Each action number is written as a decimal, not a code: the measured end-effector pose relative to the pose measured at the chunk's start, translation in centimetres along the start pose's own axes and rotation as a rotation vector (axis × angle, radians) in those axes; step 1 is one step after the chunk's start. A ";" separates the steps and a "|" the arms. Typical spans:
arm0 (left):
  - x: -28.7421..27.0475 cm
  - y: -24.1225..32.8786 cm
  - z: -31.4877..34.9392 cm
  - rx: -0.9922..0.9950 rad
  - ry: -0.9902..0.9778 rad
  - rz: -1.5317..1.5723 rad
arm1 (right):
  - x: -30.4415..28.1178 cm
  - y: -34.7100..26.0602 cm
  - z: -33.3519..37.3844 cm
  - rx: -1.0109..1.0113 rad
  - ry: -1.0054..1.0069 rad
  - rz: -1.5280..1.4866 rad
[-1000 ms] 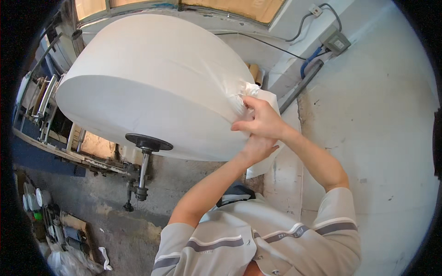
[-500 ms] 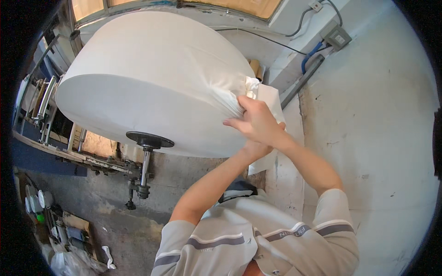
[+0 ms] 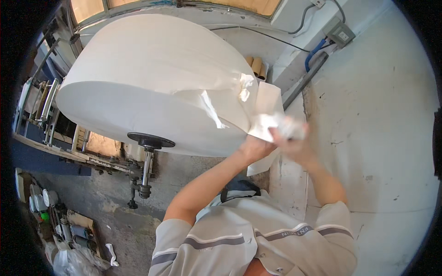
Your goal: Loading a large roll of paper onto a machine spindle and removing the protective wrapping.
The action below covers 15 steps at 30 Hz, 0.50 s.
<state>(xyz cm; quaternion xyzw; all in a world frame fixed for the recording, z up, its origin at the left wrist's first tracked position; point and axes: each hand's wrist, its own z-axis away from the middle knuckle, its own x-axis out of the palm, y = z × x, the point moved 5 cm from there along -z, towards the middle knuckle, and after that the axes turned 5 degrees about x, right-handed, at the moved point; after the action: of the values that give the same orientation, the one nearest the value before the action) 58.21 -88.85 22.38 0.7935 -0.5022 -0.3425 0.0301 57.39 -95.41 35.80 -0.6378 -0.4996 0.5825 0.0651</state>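
A huge white paper roll [image 3: 152, 110] fills the upper left, its outer sheet wrinkled and torn on the right side. One torn strip [image 3: 212, 110] stands up from the surface, and a crumpled tuft [image 3: 245, 87] sticks out at its right edge. Beside the roll's lower right, my left hand [image 3: 257, 149] is closed at a wad of crumpled white paper [image 3: 264, 126], which hides some fingers. My right hand [image 3: 294, 145], smeared by motion, is closed around the same wad, just right of the left hand.
A black disc [image 3: 151, 140] on a metal shaft [image 3: 146, 170] juts out from the roll. Brown cardboard tubes [image 3: 257, 66] stand behind it. Machine rollers [image 3: 46, 103] are at the left; plastic bags [image 3: 73, 264] lie on the floor. A grey electrical box [image 3: 340, 35] hangs on the right wall.
My right hand has moved right and down, away from the roll's surface, with crumpled paper. The gathered sheet it pinched is now torn, leaving a loose strip on the roll.
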 end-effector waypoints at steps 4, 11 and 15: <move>-1.4 0.6 -0.9 -0.463 -0.698 0.108 | -0.4 3.2 -3.1 0.234 0.026 0.017; -4.2 2.4 -2.3 0.018 -0.149 -0.291 | 3.8 0.8 -10.4 -0.434 -0.135 0.156; -3.4 2.2 -2.8 -0.148 -0.159 -0.241 | 3.7 2.1 -12.7 -0.592 -0.391 0.062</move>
<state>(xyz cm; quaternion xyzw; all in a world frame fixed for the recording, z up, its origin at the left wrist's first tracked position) 57.23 -87.99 27.13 0.8141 -0.3775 -0.4411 0.0073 68.17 -87.46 35.87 -0.5204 -0.6302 0.5253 -0.2370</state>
